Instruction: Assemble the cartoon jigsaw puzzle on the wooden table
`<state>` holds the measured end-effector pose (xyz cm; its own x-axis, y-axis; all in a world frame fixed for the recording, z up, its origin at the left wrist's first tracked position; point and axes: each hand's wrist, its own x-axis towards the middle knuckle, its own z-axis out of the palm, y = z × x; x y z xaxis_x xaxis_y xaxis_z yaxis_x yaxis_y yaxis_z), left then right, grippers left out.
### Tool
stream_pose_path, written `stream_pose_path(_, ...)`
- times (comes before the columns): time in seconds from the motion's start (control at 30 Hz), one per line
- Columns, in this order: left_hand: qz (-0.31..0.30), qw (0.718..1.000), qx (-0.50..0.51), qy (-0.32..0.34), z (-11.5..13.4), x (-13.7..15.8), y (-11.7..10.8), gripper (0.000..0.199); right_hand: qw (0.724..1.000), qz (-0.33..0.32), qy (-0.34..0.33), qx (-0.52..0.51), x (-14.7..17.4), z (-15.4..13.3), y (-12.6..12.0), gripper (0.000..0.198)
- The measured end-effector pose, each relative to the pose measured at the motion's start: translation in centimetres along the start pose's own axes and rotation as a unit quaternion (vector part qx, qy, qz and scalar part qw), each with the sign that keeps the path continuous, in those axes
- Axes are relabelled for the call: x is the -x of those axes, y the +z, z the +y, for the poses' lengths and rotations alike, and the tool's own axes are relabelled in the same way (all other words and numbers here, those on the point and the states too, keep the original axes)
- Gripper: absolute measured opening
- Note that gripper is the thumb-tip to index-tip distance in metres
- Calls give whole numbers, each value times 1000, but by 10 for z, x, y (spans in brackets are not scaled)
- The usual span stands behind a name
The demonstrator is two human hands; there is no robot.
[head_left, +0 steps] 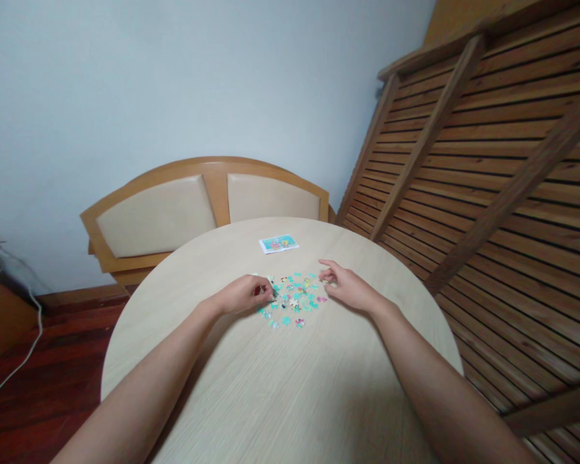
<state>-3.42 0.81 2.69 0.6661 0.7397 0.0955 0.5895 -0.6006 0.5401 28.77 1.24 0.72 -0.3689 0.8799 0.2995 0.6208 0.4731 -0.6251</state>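
Note:
Many loose jigsaw puzzle pieces (294, 301), mostly turquoise with some pink, yellow and white, lie spread in a rough circle on the round table. My left hand (248, 294) is at the left edge of the pieces, its thumb and fingers curled together in a pinch; whatever is between the fingertips is too small to make out. On the right side of the spread, my right hand (344, 285) hovers with its fingers apart and its index finger stretched out, holding nothing. Beyond the pieces lies a small picture card (279, 243) with colourful cartoon figures on turquoise.
The pale wooden round table (251, 393) fills the foreground. Behind it stands a wooden headboard (217, 169) with cream panels against the wall. A slatted wooden frame (464, 167) leans at the right. A white cable (37, 332) hangs at the left above the reddish floor.

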Motion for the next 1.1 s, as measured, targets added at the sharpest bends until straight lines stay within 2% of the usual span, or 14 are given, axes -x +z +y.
stream_pose_path(0.2, 76, 993, -73, -44, -11, 3, -9, 24, 1000, -13, 10, -4, 0, 14, 1, 67)
stream_pose_path(0.43, 118, 979, -144, -84, -27, 6, -13, 24, 999, -37, 8, 9, 0, 9, 4, 57)
stream_pose_path(0.6, 111, 975, -162, -101, -29, 8, -17, 20, 999, -37, -7, 37, 0, -3, 7, 50)
stream_pose_path(0.83, 100, 970, -181, -128, -30, 9, -20, 19, 990, -48, -108, 72, -2, -29, 18, 25)
stream_pose_path(0.97, 83, 967, -199, -137, -31, 9, -20, 17, 984, -64, -150, 69, -2, -44, 26, 21)
stream_pose_path(1.1, 71, 966, -207, -140, -27, 7, -19, 19, 981, -72, -164, 75, -1, -52, 32, 20)
